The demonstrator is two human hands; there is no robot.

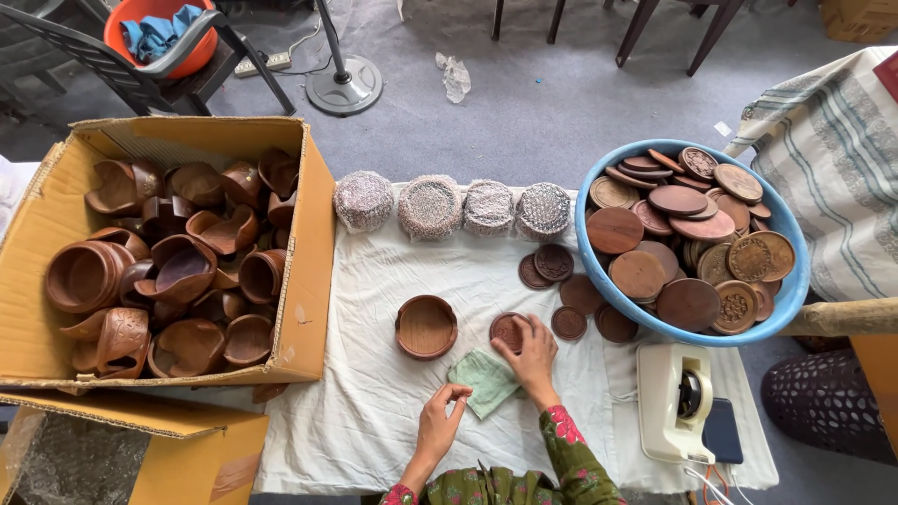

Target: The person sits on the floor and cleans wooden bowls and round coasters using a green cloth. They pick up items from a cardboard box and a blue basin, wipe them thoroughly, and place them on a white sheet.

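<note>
1. A small round wooden disc point(508, 329) is pressed to the white cloth point(374, 411) by the right hand point(533, 355). The fingers are spread over its near edge, so it is touched from above and not gripped. If the hand is pushed sideways, the disc could be slid away on the loose cloth.

2. The left hand point(440, 423) is seen with thumb and fingers pinched narrow at the corner of the folded green cloth point(486, 379); whether the cloth is really held cannot be told. If it is pulled sharply, the disc resting just beside it could be dragged along.

3. A round wooden coaster holder point(427, 326) stands near the disc, to its left. It could be knocked by the left forearm when this is moved over it.

4. Several loose carved discs point(571, 299) lie between the right hand and the blue basin point(786, 299). A wrong disc could be taken, because they look much alike.

5. The basin is heaped with wooden discs up to its rim. By a bump, the top pieces could be spilled on the table.

6. The white tape dispenser point(669, 402) stands at the table edge near the right elbow, and it could be pushed off.
</note>
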